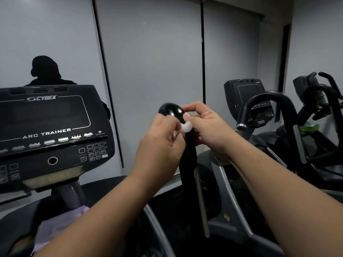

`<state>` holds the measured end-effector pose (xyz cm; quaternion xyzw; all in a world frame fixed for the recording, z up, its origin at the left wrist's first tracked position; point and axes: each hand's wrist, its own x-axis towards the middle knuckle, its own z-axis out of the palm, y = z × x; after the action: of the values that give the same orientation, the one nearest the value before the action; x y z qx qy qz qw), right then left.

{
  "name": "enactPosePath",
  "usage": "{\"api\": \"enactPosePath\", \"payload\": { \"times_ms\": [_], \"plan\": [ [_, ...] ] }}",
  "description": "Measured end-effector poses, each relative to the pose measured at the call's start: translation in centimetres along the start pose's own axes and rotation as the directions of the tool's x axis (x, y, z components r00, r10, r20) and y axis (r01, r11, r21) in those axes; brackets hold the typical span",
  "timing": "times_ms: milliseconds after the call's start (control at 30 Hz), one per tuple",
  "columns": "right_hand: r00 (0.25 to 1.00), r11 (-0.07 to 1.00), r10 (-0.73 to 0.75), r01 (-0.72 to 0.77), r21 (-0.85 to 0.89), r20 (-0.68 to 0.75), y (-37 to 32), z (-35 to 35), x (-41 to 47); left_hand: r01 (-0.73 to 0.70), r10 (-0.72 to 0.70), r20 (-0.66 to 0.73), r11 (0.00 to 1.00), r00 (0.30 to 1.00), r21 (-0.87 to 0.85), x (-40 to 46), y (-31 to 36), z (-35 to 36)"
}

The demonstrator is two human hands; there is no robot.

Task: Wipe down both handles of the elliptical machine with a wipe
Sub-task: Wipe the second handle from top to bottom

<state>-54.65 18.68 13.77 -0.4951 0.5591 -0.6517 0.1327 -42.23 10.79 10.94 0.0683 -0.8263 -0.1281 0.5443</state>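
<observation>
A black curved handle (171,110) of the elliptical machine rises at centre, its rounded top showing above my hands. A small white wipe (186,127) is bunched against the handle just below that top. My left hand (163,145) pinches the wipe from the left. My right hand (206,125) pinches it from the right, fingers curled beside the handle. Below the hands the handle's black shaft (189,160) runs downward. The machine's other handle is out of view.
The black console (52,130) marked ARC TRAINER stands at left, with a dark reflection of a person above it. A pale cloth (61,227) lies at bottom left. A second machine with a looped black handle (267,101) stands at right; more equipment behind.
</observation>
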Motion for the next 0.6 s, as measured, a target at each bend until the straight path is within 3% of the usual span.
{"api": "enactPosePath", "payload": {
  "times_ms": [100, 233, 367, 533, 600],
  "plan": [
    [1.000, 0.999, -0.015, 0.015, -0.037, 0.002, -0.1, 0.1, -0.2, -0.083, 0.081, 0.076, 0.996, 0.994, 0.023, -1.9, 0.3, -0.2],
    [1.000, 1.000, -0.022, 0.022, 0.014, 0.011, 0.2, 0.3, -0.5, -0.004, 0.004, 0.002, 0.999, 1.000, 0.053, 0.4, 0.4, -0.1],
    [0.998, 0.999, -0.048, 0.048, -0.014, -0.030, 0.3, 0.4, -0.7, -0.210, 0.184, 0.166, 0.964, 0.969, 0.160, -3.1, 1.2, 0.2],
    [0.996, 0.995, -0.065, 0.059, -0.084, -0.060, 0.7, 0.4, -0.5, -0.094, 0.090, 0.028, 0.975, 0.996, 0.201, -1.2, 1.1, 0.6],
    [0.994, 0.991, -0.080, 0.072, -0.109, -0.078, 0.7, 0.5, -0.5, -0.216, 0.187, 0.140, 0.946, 0.972, 0.240, -3.2, 1.8, 1.4]
  ]
}}
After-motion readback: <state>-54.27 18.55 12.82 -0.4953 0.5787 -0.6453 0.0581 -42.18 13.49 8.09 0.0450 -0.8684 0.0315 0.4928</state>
